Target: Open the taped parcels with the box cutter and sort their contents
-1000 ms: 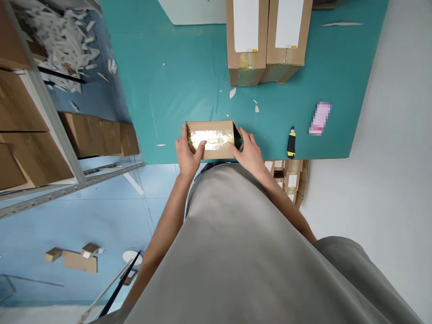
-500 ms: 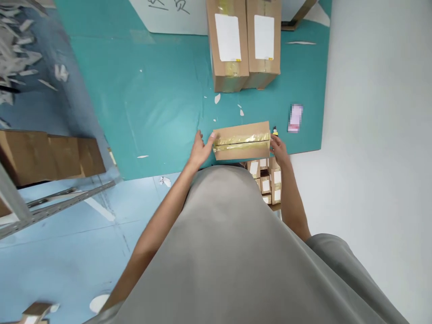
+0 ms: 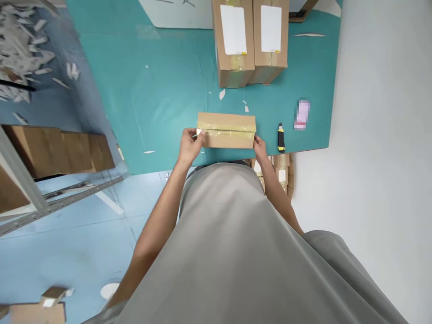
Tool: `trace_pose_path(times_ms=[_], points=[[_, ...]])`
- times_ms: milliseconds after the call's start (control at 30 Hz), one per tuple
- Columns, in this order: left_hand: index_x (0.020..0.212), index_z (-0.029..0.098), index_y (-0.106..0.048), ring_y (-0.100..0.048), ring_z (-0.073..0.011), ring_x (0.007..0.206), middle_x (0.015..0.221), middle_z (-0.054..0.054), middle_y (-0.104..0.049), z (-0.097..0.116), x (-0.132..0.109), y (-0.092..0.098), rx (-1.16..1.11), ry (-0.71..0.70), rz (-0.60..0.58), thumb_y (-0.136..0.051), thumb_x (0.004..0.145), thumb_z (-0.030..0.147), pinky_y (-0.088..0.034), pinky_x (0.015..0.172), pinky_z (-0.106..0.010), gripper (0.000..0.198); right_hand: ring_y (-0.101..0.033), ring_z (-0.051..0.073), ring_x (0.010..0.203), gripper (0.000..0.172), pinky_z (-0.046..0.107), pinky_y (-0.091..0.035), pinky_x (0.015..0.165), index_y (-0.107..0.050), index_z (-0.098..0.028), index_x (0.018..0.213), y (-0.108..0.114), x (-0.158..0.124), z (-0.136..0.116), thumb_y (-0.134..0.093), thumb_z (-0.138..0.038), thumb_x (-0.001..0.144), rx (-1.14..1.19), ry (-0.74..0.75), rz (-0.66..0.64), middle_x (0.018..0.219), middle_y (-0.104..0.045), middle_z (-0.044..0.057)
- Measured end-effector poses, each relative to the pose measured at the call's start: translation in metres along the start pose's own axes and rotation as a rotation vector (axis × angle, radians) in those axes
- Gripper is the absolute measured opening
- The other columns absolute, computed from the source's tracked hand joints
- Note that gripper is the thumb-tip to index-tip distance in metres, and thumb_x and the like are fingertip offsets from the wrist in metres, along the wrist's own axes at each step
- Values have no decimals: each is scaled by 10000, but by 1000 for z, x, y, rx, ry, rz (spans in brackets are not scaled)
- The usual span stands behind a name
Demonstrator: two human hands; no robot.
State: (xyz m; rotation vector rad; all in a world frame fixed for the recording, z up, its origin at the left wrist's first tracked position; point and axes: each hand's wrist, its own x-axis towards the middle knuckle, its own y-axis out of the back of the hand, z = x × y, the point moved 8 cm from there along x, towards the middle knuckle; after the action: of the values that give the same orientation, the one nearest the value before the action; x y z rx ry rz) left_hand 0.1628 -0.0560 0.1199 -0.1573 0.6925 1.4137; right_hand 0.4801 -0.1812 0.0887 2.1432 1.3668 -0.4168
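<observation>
A long cardboard box [image 3: 227,121] lies near the front edge of the green table [image 3: 162,99], a strip of shiny yellowish tape along its seam. My left hand [image 3: 191,145] grips its left end, the thumb on top and the fingers around the side. At the opposite end, my right hand [image 3: 259,146] has its fingers pressed to the right side of the box. To the right of that hand lies a black and yellow utility knife [image 3: 281,138]. The underside of the box is hidden.
Two taped cardboard boxes [image 3: 236,72] with white labels stand at the back. A blurred pinkish item [image 3: 302,114] lies at the table's right. Paper scraps [image 3: 222,94] dot the surface. Larger cartons [image 3: 50,150] stand at left, beside a metal frame [image 3: 74,198]. Labelled boxes [image 3: 282,173] show below the table edge.
Both hands have shifted left with the box, and its tilt has changed slightly. The utility knife, mostly hidden before, now shows fully. The view has moved a little.
</observation>
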Motion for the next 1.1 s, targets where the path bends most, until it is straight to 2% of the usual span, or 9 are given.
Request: trace_pose_path(times_ms=[100, 233, 333, 433, 533, 633, 767, 900, 1100], points=[[976, 225, -620, -766, -258, 1135, 1147, -102, -795, -8, -11, 3, 11, 18, -7, -734, 1013, 402, -605, 1104, -414, 213, -712, 308, 1428, 628, 535, -581, 1252, -754, -217, 1413, 10, -5, -3, -583, -685, 1029, -8, 79, 58, 1535, -772, 161], [808, 235, -582, -738, -278, 1274, 1168, -102, -803, -13, -21, -3, 25, -66, -26, -683, 1011, 422, -544, 1228, -449, 294, -688, 350, 1476, 732, 530, -600, 1239, -730, -225, 1500, 19, -17, -23, -688, -760, 1001, -117, 211, -29, 1614, -697, 188], [1045, 218, -700, -713, -317, 1409, 1445, -145, -760, -20, -26, -7, 33, -105, -138, -743, 937, 402, -563, 1233, -494, 217, -593, 359, 1584, 793, 555, -599, 1239, -584, -305, 1710, 13, -15, -49, -665, -746, 1057, -311, 327, -104, 1772, -542, 167], [1577, 234, -614, -427, -421, 1726, 1830, -221, -444, -21, -36, -7, 179, -196, -273, -899, 849, 448, -492, 1316, -576, 810, -497, 397, 1661, 912, 620, -559, 1268, -316, -343, 1869, -2, 0, -69, -657, -687, 1097, -573, 428, -134, 1859, -396, 180], [1786, 265, -449, -3, -526, 1826, 1972, -196, -80, -12, -48, -9, 444, -324, -272, -990, 825, 546, -282, 1416, -710, 1138, -431, 469, 1692, 1092, 670, -534, 1269, -163, -277, 1904, -23, 18, -74, -755, -627, 1055, -782, 447, -100, 1903, -258, 239], [1773, 300, -493, 101, -542, 1816, 1991, -134, -27, 2, -55, -27, 636, -442, -301, -942, 900, 566, -144, 1428, -789, 1017, -451, 514, 1655, 1178, 684, -536, 1246, -117, -192, 1897, -42, 30, -72, -816, -544, 1017, -860, 394, -14, 1906, -193, 310], [1634, 289, -640, 49, -508, 1828, 1985, -133, -117, 22, -55, -49, 797, -520, -357, -930, 907, 443, -27, 1439, -808, 798, -507, 497, 1614, 1056, 670, -560, 1214, -78, -175, 1899, -54, 30, -74, -679, -482, 1087, -886, 382, 6, 1905, -196, 313], [1568, 260, -663, 35, -481, 1834, 1979, -149, -140, 45, -62, -38, 820, -574, -311, -946, 883, 363, -8, 1449, -796, 748, -551, 455, 1589, 946, 649, -577, 1213, -122, -238, 1901, -28, 21, -78, -584, -531, 1130, -881, 416, -4, 1851, -354, 265], [1580, 220, -588, 15, -505, 1829, 1963, -232, -138, 46, -69, 19, 819, -532, -163, -995, 857, 436, -93, 1442, -815, 857, -621, 400, 1525, 762, 634, -603, 1185, -340, -258, 1825, 43, -1, -68, -454, -635, 1173, -807, 417, 155, 1690, -561, 238]])
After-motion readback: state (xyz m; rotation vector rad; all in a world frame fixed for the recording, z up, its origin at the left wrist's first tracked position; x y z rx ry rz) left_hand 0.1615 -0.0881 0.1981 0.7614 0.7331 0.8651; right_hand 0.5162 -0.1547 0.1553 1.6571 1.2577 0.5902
